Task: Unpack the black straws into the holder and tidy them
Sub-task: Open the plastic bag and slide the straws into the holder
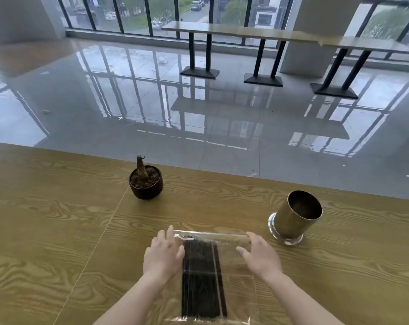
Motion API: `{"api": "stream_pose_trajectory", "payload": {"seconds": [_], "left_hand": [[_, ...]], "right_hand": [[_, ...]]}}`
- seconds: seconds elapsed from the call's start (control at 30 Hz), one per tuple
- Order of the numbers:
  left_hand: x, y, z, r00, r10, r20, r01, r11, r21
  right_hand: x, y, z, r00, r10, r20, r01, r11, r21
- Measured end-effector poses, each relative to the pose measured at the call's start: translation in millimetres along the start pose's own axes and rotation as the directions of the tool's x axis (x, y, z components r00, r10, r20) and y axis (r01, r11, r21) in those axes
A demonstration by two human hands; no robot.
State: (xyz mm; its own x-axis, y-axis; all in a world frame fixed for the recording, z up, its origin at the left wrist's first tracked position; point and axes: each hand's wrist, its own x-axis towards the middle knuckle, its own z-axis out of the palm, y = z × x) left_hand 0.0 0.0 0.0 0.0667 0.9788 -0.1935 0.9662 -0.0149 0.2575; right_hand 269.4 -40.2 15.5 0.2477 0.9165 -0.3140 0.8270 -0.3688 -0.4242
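A clear plastic bag lies flat on the wooden table in front of me, with a bundle of black straws inside along its left side. My left hand rests on the bag's upper left corner, fingers spread over its edge. My right hand touches the bag's upper right corner, fingers apart; whether it pinches the plastic is unclear. The holder, a shiny cylindrical cup with a glass-like base, stands empty to the right of the bag.
A small dark pot with soil and a bare stump sits behind the bag to the left, near the table's far edge. Beyond the table are a glossy tiled floor, a long counter on black legs and windows.
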Motion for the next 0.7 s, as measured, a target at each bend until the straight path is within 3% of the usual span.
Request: {"api": "stream_pose_trajectory", "payload": {"seconds": [0.13, 0.27, 0.5, 0.63, 0.7], "left_hand": [[-8, -6, 19, 0.990, -0.094, 0.110, 0.098, 0.995, -0.034], [-6, -5, 26, 0.953, -0.240, 0.185, 0.272, 0.947, -0.173], [0, -6, 28, 0.851, -0.400, 0.340, 0.514, 0.766, -0.385], [-5, -9, 30, 0.829, -0.401, 0.391, 0.552, 0.700, -0.454], [-9, -10, 34, 0.826, -0.389, 0.407, 0.563, 0.610, -0.558]], "right_hand": [[0, 13, 8, 0.990, 0.130, 0.051, -0.131, 0.991, 0.010], [1, 21, 20, 0.976, 0.207, 0.071, -0.210, 0.977, 0.030], [-3, 31, 37, 0.918, 0.375, 0.127, -0.396, 0.887, 0.239], [-4, 32, 41, 0.889, 0.428, 0.166, -0.458, 0.814, 0.357], [-4, 32, 43, 0.889, 0.422, 0.178, -0.457, 0.804, 0.380]]}}
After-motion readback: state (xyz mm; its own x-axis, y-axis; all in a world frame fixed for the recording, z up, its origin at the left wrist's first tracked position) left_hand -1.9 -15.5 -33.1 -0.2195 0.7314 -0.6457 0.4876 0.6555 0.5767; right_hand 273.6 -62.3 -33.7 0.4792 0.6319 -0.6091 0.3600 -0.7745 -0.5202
